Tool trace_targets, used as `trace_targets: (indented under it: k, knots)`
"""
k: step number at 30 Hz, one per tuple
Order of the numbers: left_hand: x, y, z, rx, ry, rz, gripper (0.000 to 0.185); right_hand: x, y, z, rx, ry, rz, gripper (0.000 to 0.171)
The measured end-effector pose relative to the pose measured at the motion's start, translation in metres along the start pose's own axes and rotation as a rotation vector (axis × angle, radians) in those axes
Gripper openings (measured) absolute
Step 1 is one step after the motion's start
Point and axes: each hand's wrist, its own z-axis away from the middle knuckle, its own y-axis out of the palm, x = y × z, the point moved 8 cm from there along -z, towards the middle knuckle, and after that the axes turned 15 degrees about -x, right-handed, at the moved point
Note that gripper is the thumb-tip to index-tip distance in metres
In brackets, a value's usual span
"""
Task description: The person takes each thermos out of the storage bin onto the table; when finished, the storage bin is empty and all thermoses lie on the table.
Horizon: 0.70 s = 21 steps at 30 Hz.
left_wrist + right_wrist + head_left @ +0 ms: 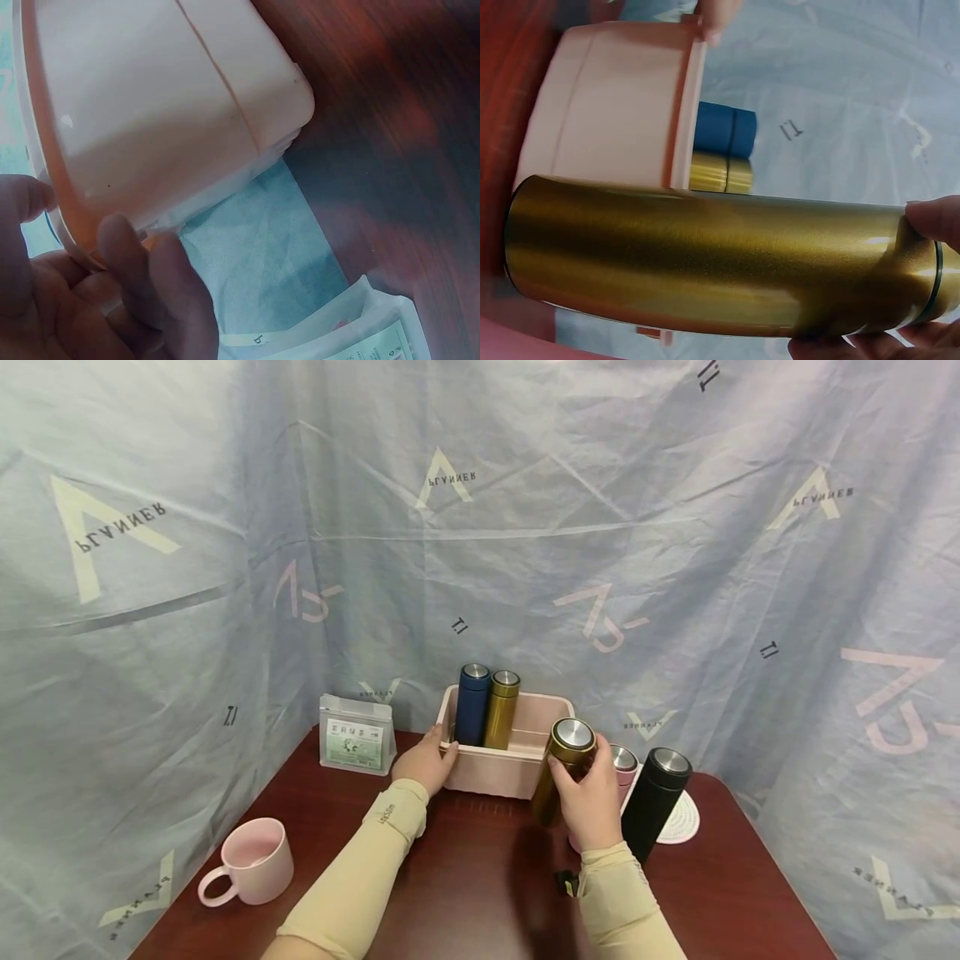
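Your right hand (592, 797) grips the gold flask (564, 770) near its cap; left hand (425, 763) clamps the bin (517, 777) rim. Flask may clip the bin's front wall and tip it.

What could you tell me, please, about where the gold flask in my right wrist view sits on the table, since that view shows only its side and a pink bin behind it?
Observer: The gold metal flask is gripped near its silver lid by the right hand, just right of the pink plastic bin.
Operator: Is anything standing close to it?
Observer: Yes, a black cylindrical flask stands to its right, with a pink flask partly hidden between them.
Operator: And the other hand?
Observer: The left hand holds the bin's left rim.
Operator: What else is on the table?
Observer: A pink ceramic mug stands near the front left corner.
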Motion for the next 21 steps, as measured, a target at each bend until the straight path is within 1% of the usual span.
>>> trace_targets:
  k: [10, 15, 21]
  knots:
    - [0.000, -0.001, 0.001, 0.017, -0.002, -0.002, 0.069, -0.023, 0.010, 0.005, 0.014, 0.029, 0.056, 0.072]
    - [0.001, 0.003, 0.000, 0.025, 0.003, -0.009, 0.070, -0.027, 0.012, 0.004, 0.003, 0.015, 0.076, 0.070]
    - [0.003, 0.003, 0.000, 0.016, -0.007, -0.004, 0.069, -0.032, 0.016, 0.005, 0.019, 0.020, 0.093, 0.071]
